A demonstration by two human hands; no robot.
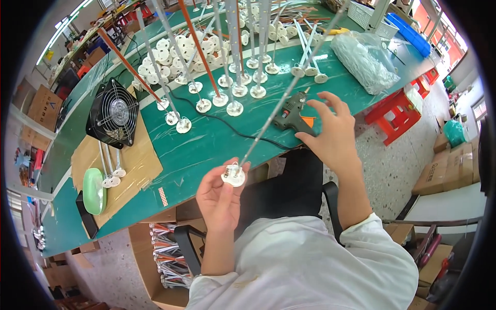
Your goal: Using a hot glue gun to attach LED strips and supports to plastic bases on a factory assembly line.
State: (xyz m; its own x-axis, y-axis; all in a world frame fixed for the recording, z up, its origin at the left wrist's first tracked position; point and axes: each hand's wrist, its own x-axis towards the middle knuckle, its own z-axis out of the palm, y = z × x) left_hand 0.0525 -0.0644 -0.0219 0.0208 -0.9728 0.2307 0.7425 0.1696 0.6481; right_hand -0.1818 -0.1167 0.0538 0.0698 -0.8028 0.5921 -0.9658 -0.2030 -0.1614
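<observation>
Between the thumb and fingers of my left hand (221, 199) is a round white disc base (233, 175) with small parts on its face. A long thin strip (279, 103) rises from that base, slanting up and to the right. My right hand (330, 129) hovers at the table's edge with thumb and fingers apart, holding nothing. Just left of it lies a dark glue gun (292, 112) with an orange trigger, its nozzle pointing away. A black cable (217, 120) runs across the green table (181, 155) to the gun.
Several strips on white disc bases (234, 108) stand upright beyond my hands. Loose white discs (201, 51) are heaped behind them. A black fan (114, 113) and a green dish (94, 191) are at left. A plastic bag (364, 62) lies at right, above red stools (393, 116).
</observation>
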